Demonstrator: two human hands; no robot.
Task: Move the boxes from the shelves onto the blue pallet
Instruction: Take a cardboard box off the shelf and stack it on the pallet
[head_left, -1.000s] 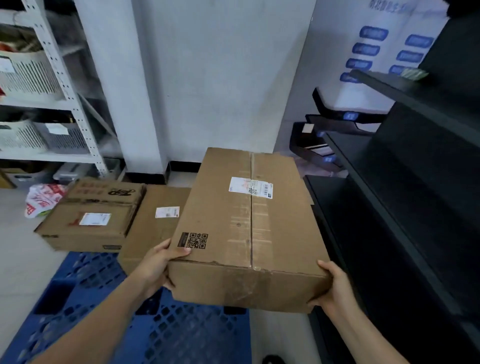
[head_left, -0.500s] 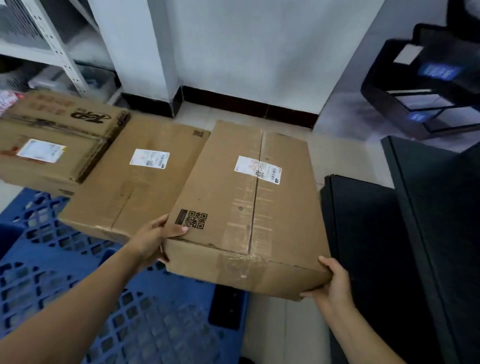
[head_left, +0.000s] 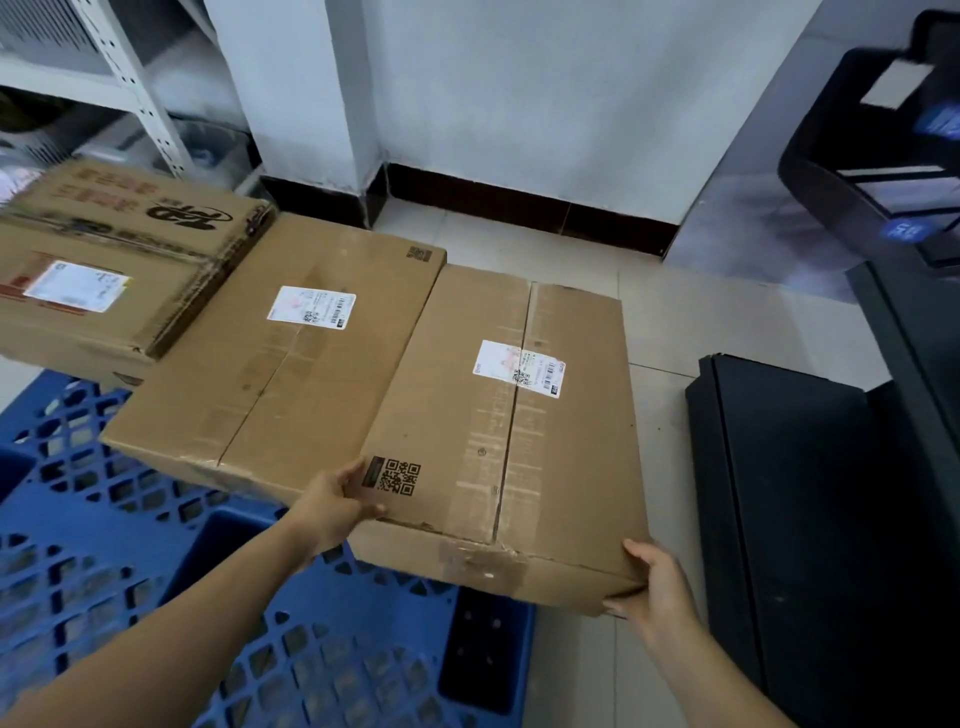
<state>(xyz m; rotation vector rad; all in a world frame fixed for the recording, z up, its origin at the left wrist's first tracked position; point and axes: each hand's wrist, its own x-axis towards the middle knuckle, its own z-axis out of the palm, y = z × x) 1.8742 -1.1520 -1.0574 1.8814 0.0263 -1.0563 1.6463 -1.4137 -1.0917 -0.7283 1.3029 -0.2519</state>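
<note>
Head view: gripping a big flat cardboard box (head_left: 509, 441) by its near corners. Left hand (head_left: 332, 506) curling round the left corner right by the printed QR code (head_left: 399, 476), right hand (head_left: 657, 587) clamping the right corner, thumb on top. Hanging over the right edge of the blue pallet (head_left: 104, 561), snug against a second flat box (head_left: 280, 364); can't tell if fully resting yet. Showing a taped centre seam, scuffed tape on the front edge and a white shipping label (head_left: 518, 368). Further left, sitting at the far end of that gridded plastic pallet, a taller carton (head_left: 104, 260) with a black logo. Standing off to the right, smooth black shelving (head_left: 810, 493) on pale floor tiles (head_left: 675, 322).
</note>
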